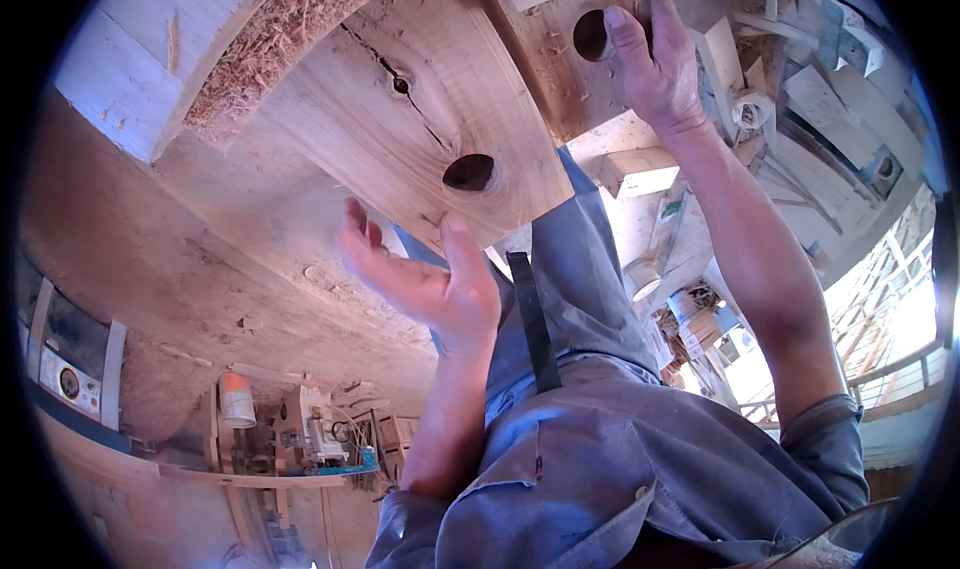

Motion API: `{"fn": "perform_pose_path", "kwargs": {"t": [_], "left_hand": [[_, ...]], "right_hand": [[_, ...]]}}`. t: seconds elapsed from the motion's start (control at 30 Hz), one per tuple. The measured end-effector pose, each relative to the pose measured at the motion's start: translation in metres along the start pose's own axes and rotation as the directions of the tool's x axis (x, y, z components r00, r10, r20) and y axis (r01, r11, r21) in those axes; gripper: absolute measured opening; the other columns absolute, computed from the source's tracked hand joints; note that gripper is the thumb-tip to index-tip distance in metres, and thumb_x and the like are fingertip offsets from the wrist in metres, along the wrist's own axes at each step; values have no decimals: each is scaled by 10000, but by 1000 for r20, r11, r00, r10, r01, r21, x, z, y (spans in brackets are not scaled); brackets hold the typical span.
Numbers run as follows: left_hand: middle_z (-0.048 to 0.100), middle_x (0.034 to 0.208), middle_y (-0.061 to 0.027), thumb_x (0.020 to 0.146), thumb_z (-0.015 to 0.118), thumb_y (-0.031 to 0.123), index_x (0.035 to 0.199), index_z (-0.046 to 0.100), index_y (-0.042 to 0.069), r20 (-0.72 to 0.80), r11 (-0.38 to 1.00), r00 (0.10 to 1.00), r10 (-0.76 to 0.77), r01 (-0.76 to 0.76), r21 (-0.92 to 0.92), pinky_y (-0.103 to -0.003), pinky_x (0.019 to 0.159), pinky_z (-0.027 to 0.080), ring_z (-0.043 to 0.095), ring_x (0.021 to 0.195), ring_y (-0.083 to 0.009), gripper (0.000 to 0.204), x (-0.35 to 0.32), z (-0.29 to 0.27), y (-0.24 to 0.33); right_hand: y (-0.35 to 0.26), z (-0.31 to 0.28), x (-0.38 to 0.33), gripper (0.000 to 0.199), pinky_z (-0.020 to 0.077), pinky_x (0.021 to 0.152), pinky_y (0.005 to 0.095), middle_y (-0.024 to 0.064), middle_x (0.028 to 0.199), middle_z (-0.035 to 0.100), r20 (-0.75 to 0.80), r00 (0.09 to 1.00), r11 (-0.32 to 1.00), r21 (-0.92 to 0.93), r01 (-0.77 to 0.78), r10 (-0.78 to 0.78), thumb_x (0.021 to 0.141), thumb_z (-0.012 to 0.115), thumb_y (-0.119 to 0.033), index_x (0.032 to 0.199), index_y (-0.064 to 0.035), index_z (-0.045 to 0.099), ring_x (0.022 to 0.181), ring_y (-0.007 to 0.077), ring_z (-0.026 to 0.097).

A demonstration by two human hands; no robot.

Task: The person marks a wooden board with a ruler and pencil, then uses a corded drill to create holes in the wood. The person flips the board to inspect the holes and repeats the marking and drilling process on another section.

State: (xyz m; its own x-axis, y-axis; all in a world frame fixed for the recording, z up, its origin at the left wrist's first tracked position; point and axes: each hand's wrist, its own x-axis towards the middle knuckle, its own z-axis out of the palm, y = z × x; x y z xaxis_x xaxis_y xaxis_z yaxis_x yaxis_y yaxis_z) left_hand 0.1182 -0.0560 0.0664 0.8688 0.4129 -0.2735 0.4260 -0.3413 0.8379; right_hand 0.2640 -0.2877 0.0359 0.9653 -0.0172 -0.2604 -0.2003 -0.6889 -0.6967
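A wide wooden board (400,139) lies before me, with a dark crack, a knot and a round hole (469,172) near its close end. My left hand (440,284) is at that end, fingers spread and holding nothing; its thumb overlaps the board's edge, and I cannot tell whether it touches. To the right, across a dark gap, is a second wooden piece (570,94) with a round hole (592,36). My right hand (655,69) is over this piece's right side, thumb beside the hole and fingers apart. Its fingertips are partly cut off by the picture's top edge.
Wood shavings (270,44) fill the space between the board and a pale timber piece (130,69) at upper left. An orange-and-white container (237,399) and a machine (325,434) stand at lower left. Wood offcuts (830,114) clutter the right side.
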Motion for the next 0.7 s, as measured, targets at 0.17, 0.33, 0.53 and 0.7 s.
{"fn": "perform_pose_path", "kwargs": {"t": [0.17, 0.33, 0.53, 0.7], "left_hand": [[397, 1458, -282, 924, 575, 164, 1522, 237, -133, 118, 941, 979, -167, 194, -277, -444, 1128, 388, 449, 1342, -364, 749, 2, 6, -10], [399, 1447, -305, 933, 549, 242, 1512, 229, -156, 101, 959, 994, -47, 74, -273, -444, 1119, 400, 477, 1319, -372, 772, 4, 12, -26], [429, 1445, -307, 950, 544, 263, 1509, 232, -162, 95, 969, 995, -26, 49, -241, -437, 1113, 403, 486, 1324, -368, 768, 0, 12, -31], [400, 1453, -320, 945, 538, 242, 1510, 216, -161, 87, 968, 993, 83, -59, -245, -443, 1111, 403, 472, 1328, -375, 765, -6, 13, -56]], "right_hand": [[13, -1, 3, 429, 488, 701, 319, 80, 773, 618, 38, 997, 994, -89, 70, -67, 1052, 592, -367, 1175, 43, 553, 711, 171, 547], [8, 3, -1, 405, 466, 741, 288, 49, 870, 617, 21, 998, 997, -41, 67, -66, 1066, 570, -361, 1184, 26, 543, 802, 131, 531], [9, 2, 2, 416, 480, 763, 304, 75, 893, 639, 73, 994, 996, -21, 81, -80, 1067, 567, -356, 1216, 32, 537, 815, 155, 557], [-6, 8, 4, 504, 462, 562, 327, 74, 690, 598, -14, 995, 995, 28, 100, -99, 1020, 554, -279, 1325, 116, 487, 592, 157, 592]]}}
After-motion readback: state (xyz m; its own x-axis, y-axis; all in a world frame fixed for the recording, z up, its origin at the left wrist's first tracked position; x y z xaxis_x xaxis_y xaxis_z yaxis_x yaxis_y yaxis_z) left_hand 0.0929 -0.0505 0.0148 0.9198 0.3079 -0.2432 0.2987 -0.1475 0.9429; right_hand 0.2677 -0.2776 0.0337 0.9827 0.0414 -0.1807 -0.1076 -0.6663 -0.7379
